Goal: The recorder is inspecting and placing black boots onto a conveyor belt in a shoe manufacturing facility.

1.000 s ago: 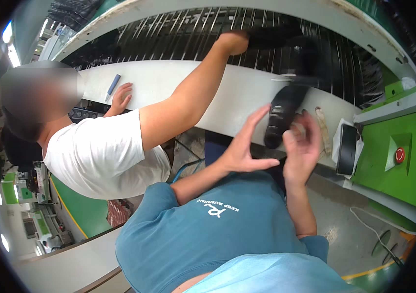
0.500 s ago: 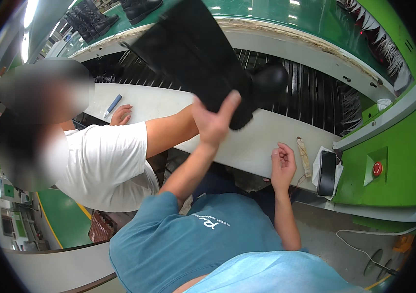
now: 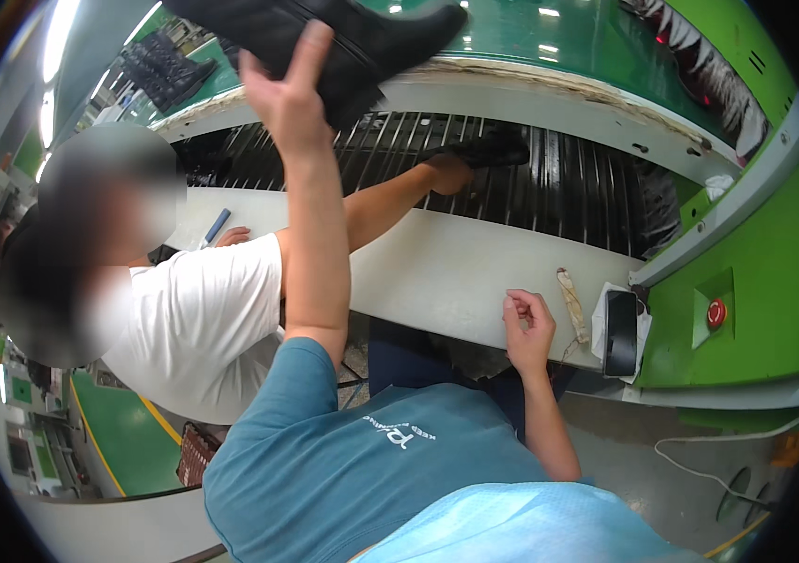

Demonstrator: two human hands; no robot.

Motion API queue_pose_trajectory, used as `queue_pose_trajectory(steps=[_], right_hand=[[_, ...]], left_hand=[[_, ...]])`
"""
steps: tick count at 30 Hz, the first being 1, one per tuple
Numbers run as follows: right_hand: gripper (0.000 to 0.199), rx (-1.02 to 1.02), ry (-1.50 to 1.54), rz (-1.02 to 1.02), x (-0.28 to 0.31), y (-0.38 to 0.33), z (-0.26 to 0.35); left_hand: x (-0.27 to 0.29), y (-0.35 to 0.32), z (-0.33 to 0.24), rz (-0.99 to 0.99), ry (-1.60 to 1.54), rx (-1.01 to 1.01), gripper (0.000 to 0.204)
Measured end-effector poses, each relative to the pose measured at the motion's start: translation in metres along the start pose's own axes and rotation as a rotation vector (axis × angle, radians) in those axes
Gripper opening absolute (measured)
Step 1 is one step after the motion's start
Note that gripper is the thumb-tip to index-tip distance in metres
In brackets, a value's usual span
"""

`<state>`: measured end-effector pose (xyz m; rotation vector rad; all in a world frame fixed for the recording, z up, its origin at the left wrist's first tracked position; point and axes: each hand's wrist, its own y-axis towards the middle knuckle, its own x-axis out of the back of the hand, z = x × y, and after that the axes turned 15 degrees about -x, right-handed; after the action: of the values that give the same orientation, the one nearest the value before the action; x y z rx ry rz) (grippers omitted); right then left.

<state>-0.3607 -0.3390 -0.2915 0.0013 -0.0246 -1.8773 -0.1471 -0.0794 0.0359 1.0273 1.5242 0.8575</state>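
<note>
My left hand (image 3: 292, 98) is raised at the upper left, closed round a tall black boot (image 3: 362, 42). The boot lies tilted on its side in front of the upper green surface, toe to the right, its shaft cut off by the picture's top. My right hand (image 3: 529, 333) hovers by the front edge of the white worktop (image 3: 418, 263), empty, its fingers loosely bent. A co-worker in a white shirt (image 3: 203, 291) stretches a bare arm (image 3: 395, 206) over the metal rollers (image 3: 587, 188) to a dark boot (image 3: 493, 150) lying there.
More black boots (image 3: 165, 75) stand on the green conveyor (image 3: 512, 33) at the back. A blue-handled tool (image 3: 218, 225) lies by the co-worker. To my right are a tan wrapped strip (image 3: 572, 305), a phone (image 3: 620, 333) and a green machine housing (image 3: 681, 347) with a red button (image 3: 716, 313).
My left hand has lifted the boot up and left, from above the rollers to the upper conveyor. The co-worker's arm now reaches onto the rollers. My right hand has shifted slightly left.
</note>
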Motion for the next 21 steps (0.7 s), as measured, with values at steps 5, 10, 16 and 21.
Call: queue_pose_trajectory(steps=[5,10,16,21], right_hand=[[0.011,0.089,-0.128,-0.053,-0.001,-0.004,0.013],[0.008,0.07,-0.142,-0.031,-0.004,-0.004,0.018],[0.007,0.131,-0.227,-0.028,-0.012,-0.003,0.018],[0.007,0.167,-0.305,-0.044,-0.017,-0.001,0.018]], left_hand=[[-0.02,0.099,0.039,0.003,0.471,-0.371,0.05],[0.01,0.17,0.13,0.124,0.74,-0.432,0.051],[0.149,0.156,0.27,0.897,1.18,0.281,0.107],[0.218,0.118,0.296,0.542,1.203,0.217,0.108]])
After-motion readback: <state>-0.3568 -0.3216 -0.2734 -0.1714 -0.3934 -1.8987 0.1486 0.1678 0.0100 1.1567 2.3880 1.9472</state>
